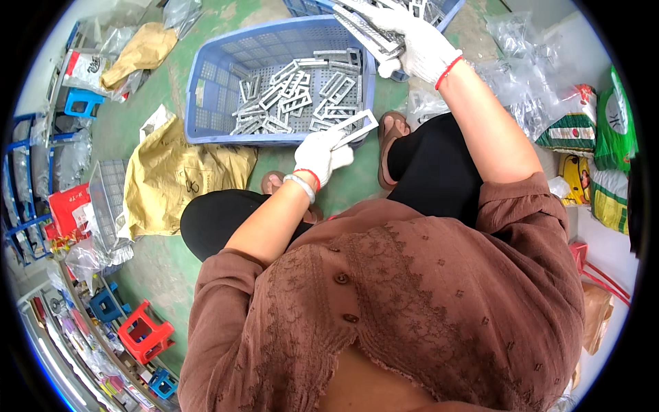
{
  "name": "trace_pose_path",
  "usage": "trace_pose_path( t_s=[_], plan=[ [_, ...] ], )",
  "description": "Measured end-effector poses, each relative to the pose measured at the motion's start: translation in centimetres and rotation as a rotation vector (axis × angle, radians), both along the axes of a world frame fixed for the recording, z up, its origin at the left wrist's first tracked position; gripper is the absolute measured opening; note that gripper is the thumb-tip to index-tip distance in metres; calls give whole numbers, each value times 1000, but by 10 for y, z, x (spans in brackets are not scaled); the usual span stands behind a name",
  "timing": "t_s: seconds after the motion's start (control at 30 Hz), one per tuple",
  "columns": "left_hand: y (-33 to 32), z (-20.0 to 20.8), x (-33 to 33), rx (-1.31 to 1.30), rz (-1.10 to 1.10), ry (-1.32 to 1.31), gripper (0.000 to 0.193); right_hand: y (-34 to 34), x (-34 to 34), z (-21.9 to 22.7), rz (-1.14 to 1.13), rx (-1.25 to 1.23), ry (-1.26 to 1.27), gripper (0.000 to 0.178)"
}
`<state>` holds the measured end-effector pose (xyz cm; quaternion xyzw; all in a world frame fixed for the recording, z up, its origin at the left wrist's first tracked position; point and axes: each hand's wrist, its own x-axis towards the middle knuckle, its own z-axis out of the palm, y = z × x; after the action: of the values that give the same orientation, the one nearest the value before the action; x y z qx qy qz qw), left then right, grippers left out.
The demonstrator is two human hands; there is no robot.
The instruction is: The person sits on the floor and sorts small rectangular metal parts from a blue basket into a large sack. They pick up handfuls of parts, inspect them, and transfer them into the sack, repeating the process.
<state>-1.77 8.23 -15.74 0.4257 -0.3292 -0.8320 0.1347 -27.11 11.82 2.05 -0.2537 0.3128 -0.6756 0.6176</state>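
My left hand (319,156), in a white knitted glove, is closed on one end of a grey rectangular frame piece (360,126) with an open slot. It holds the piece over the near rim of a blue plastic basket (274,139). My right hand (425,51), gloved the same way, is raised at the basket's far right corner. Its fingers are round several long grey frame pieces (367,34) lying side by side; their far ends leave the picture. Many loose grey frame pieces (295,101) lie jumbled on the basket's floor.
Beyond the first basket stands a second blue basket (452,9) with more grey pieces. A yellow woven sack (182,182) lies on the green floor at left. Clear plastic bags (525,82) and green sacks (613,127) crowd the right. A red stool (145,333) stands lower left.
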Motion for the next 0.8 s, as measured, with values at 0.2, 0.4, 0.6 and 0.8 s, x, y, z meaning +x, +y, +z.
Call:
trace_pose_path(
  t_s=[0.2,0.4,0.6,0.8],
  plan=[
    [-11,-10,-2,-800,-342,-522,42,-10,6,-17,-68,215,346,44],
    [-11,20,-5,-1145,-697,-821,73,-16,12,-22,135,6,236,57],
    [-32,75,8,-1153,-650,-850,91,-29,16,-21,178,-102,105,63],
    [-87,161,1,-716,78,4,63,-21,40,0,196,4,223,53]
  ],
)
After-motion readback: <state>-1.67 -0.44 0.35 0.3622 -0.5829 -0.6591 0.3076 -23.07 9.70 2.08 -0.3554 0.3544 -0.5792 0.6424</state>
